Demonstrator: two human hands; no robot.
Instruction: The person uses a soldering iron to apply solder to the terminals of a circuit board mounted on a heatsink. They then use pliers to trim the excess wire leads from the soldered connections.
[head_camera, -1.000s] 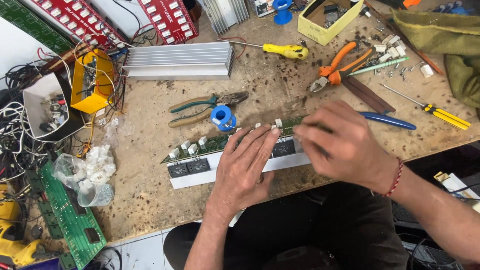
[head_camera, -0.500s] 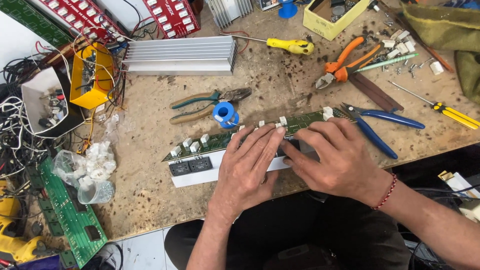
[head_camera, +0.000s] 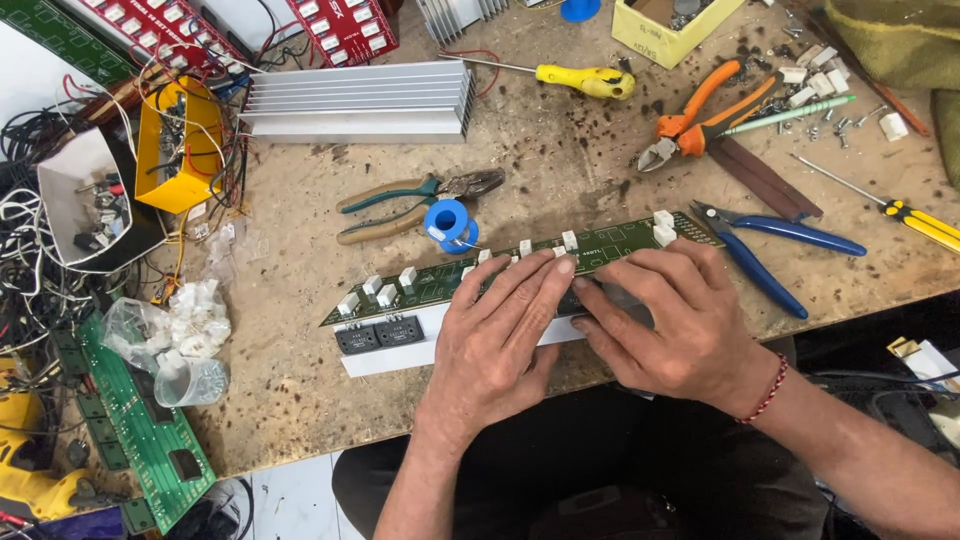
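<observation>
Both hands, left (head_camera: 495, 335) and right (head_camera: 672, 315), are lying flat, fingers extended, gripping nothing, pressing the board (head_camera: 440, 278) at the surface's (head_camera: 560, 170) near edge.

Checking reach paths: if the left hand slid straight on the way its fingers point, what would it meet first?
Probably the white connectors on the green circuit board at the left hand's fingertips; depth is unclear.

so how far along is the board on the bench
Done: white connectors stand along the long green board, with two black components at its near edge over a white strip. In hand: left hand and right hand press the board's middle. What remains can't be judged.
</observation>
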